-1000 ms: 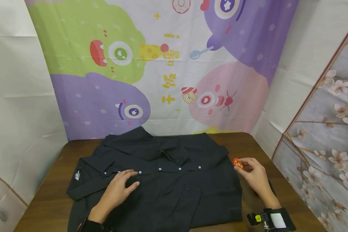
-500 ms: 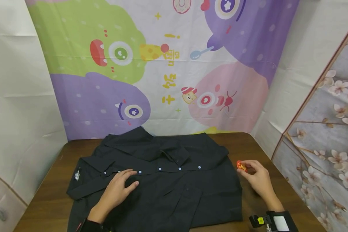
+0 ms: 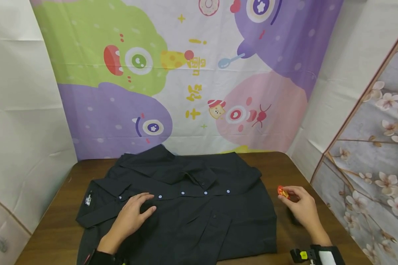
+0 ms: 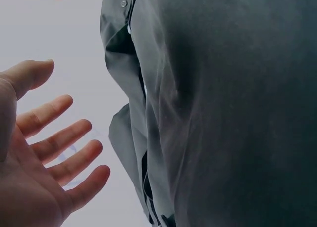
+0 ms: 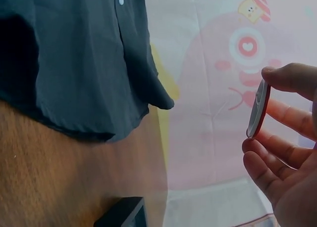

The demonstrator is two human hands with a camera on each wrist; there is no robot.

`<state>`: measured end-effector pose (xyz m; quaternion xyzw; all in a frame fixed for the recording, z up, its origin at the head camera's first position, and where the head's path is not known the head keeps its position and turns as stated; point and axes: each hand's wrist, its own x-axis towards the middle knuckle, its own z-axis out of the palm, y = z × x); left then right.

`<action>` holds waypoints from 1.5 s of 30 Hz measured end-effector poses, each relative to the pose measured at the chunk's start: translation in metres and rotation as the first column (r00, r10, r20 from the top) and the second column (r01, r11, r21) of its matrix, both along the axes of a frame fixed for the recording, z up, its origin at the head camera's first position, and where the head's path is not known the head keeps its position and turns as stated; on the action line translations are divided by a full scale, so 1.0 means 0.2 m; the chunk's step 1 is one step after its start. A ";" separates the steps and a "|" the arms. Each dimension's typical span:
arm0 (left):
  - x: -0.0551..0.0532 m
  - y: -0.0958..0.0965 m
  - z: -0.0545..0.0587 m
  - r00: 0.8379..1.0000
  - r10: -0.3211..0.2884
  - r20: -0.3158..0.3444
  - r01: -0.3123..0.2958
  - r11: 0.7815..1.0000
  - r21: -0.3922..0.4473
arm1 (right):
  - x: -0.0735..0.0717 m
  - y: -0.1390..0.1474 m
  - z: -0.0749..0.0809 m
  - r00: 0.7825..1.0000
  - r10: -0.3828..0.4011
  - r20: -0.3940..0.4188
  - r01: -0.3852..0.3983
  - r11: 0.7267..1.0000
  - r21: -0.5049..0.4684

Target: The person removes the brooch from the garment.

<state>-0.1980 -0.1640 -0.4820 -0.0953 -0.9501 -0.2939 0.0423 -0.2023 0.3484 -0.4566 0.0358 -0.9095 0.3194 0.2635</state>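
A black button-up shirt [image 3: 185, 224] lies spread on the wooden table, a folded sleeve [image 3: 101, 206] at its left. Over its left part hovers my left hand [image 3: 129, 217], fingers apart and holding nothing; the left wrist view shows its palm beside the dark cloth. Right of the shirt, my right hand [image 3: 303, 209] pinches a round red-and-yellow pin badge [image 3: 283, 192] between thumb and fingers. The right wrist view shows the badge nearly edge-on, with its pale back and thin metal pin toward the shirt side.
Partly under my right hand, a small black box-like object [image 5: 124, 214] stands on the table [image 3: 59, 206]. A cartoon-print cloth [image 3: 192, 140] hangs behind the table's back edge. White sheeting and a floral panel [image 3: 378, 184] close in the sides.
My right hand has drawn right and slightly toward me, away from the shirt's edge, with the badge pinched in it. The left hand has shifted slightly left.
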 end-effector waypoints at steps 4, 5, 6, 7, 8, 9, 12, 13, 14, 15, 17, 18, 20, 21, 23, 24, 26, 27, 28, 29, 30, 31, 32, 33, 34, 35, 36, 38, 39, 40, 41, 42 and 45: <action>0.00 0.00 0.00 1.000 -0.007 -0.004 0.007 1.000 0.007 | 0.01 0.01 0.00 1.000 -0.006 0.017 0.006 1.000 0.000; 0.00 0.01 -0.01 1.000 -0.008 -0.007 0.008 1.000 0.010 | 0.01 0.02 0.00 1.000 -0.006 0.021 0.006 1.000 0.000; 0.00 0.01 -0.01 1.000 -0.010 -0.008 0.010 1.000 0.012 | 0.01 0.02 0.00 1.000 -0.004 0.025 0.004 1.000 -0.001; 0.00 0.01 -0.01 1.000 -0.010 -0.009 0.010 1.000 0.013 | 0.01 0.02 0.00 1.000 -0.003 0.028 0.003 1.000 0.000; 0.00 0.01 -0.01 1.000 -0.010 -0.009 0.010 1.000 0.014 | 0.01 0.02 -0.01 1.000 -0.001 0.030 0.001 1.000 0.001; 0.00 0.01 -0.01 1.000 -0.010 -0.009 0.010 1.000 0.014 | 0.01 0.02 -0.01 0.999 0.000 0.032 0.000 1.000 0.002; 0.01 0.01 -0.02 1.000 -0.007 -0.005 0.007 1.000 0.012 | 0.02 0.02 -0.01 0.999 0.003 0.033 -0.003 1.000 0.001; 0.01 0.02 -0.02 1.000 -0.006 -0.004 0.006 1.000 0.012 | 0.02 0.03 -0.01 0.999 0.002 0.034 -0.002 1.000 0.001; 0.01 0.02 -0.02 1.000 -0.005 -0.003 0.005 1.000 0.014 | 0.03 0.03 -0.01 0.999 0.003 0.036 -0.003 1.000 -0.002; 0.01 0.02 -0.02 1.000 -0.005 -0.001 0.005 1.000 0.014 | 0.03 0.03 -0.01 0.999 0.003 0.038 -0.003 1.000 -0.005; 0.02 0.02 -0.03 1.000 -0.003 0.002 0.003 1.000 0.018 | 0.04 0.04 -0.01 0.999 0.000 0.039 0.000 1.000 -0.009; 0.02 0.02 -0.03 1.000 -0.002 0.002 0.002 1.000 0.020 | 0.04 0.04 -0.01 0.999 -0.004 0.037 0.004 1.000 -0.010; 0.02 0.02 -0.03 1.000 -0.001 0.000 0.001 1.000 0.021 | 0.04 0.05 -0.01 0.999 -0.012 0.030 0.012 1.000 -0.009; 0.02 0.03 -0.03 1.000 0.000 -0.001 0.000 1.000 0.021 | 0.04 0.05 -0.01 0.999 -0.017 0.027 0.018 1.000 -0.008; 0.02 0.03 -0.03 1.000 0.001 -0.004 -0.001 1.000 0.020 | 0.04 0.06 -0.01 0.999 -0.029 0.020 0.029 1.000 -0.004; 0.02 0.03 -0.03 1.000 0.001 -0.005 -0.001 1.000 0.020 | 0.04 0.06 -0.01 0.999 -0.034 0.019 0.034 0.999 -0.004; 0.02 0.03 -0.03 1.000 0.001 -0.004 -0.001 1.000 0.021 | 0.04 0.07 -0.01 0.999 -0.043 0.018 0.043 0.999 0.005; 0.02 0.03 -0.03 1.000 0.001 -0.005 -0.001 1.000 0.021 | 0.04 0.07 -0.01 0.999 -0.047 0.018 0.046 0.999 0.012; 0.02 0.03 -0.03 1.000 0.002 -0.005 -0.001 1.000 0.021 | 0.04 0.08 -0.01 0.999 -0.051 0.019 0.050 0.999 0.018; 0.02 0.03 -0.03 1.000 0.001 -0.006 0.000 1.000 0.021 | 0.04 0.08 -0.02 0.998 -0.056 0.017 0.056 0.998 0.026; 0.02 0.03 -0.03 1.000 0.000 -0.008 0.000 1.000 0.020 | 0.04 0.08 -0.02 0.998 -0.062 0.015 0.061 0.998 0.029; 0.02 0.03 -0.03 1.000 0.000 -0.010 0.001 1.000 0.019 | 0.04 0.09 -0.02 0.998 -0.067 0.013 0.067 0.997 0.037; 0.02 0.03 -0.03 1.000 0.000 -0.012 0.000 1.000 0.017 | 0.04 0.09 -0.02 0.997 -0.072 0.011 0.071 0.997 0.041; 0.02 0.03 -0.03 1.000 0.000 -0.015 0.000 1.000 0.015 | 0.05 0.09 -0.02 0.997 -0.074 0.009 0.073 0.996 0.042; 0.02 0.03 -0.04 1.000 0.001 -0.014 0.000 1.000 0.014 | 0.05 0.09 -0.02 0.997 -0.082 0.010 0.082 0.996 0.046; 0.02 0.03 -0.04 1.000 0.000 -0.016 0.000 1.000 0.012 | 0.05 0.10 -0.02 0.996 -0.091 0.015 0.090 0.995 0.048; 0.02 0.03 -0.04 1.000 -0.001 -0.015 0.001 1.000 0.011 | 0.05 0.10 -0.02 0.995 -0.099 0.021 0.098 0.994 0.051; 0.02 0.03 -0.04 1.000 -0.002 -0.012 0.002 1.000 0.011 | 0.05 0.11 -0.02 0.993 -0.111 0.032 0.109 0.992 0.057; 0.01 0.03 -0.04 1.000 -0.003 -0.010 0.003 1.000 0.010 | 0.05 0.12 -0.02 0.992 -0.117 0.040 0.114 0.992 0.062; 0.02 0.03 -0.04 1.000 -0.004 -0.008 0.004 1.000 0.010 | 0.06 0.12 -0.02 0.991 -0.125 0.049 0.121 0.990 0.071; 0.01 0.03 -0.04 1.000 -0.005 -0.007 0.005 1.000 0.010 | 0.06 0.13 -0.02 0.990 -0.128 0.058 0.124 0.989 0.077; 0.01 0.03 -0.03 1.000 -0.005 -0.007 0.005 1.000 0.010 | 0.06 0.13 -0.02 0.990 -0.127 0.064 0.122 0.989 0.079; 0.02 0.03 -0.03 1.000 -0.005 -0.006 0.005 1.000 0.010 | 0.06 0.15 -0.02 0.987 -0.130 0.095 0.121 0.988 0.093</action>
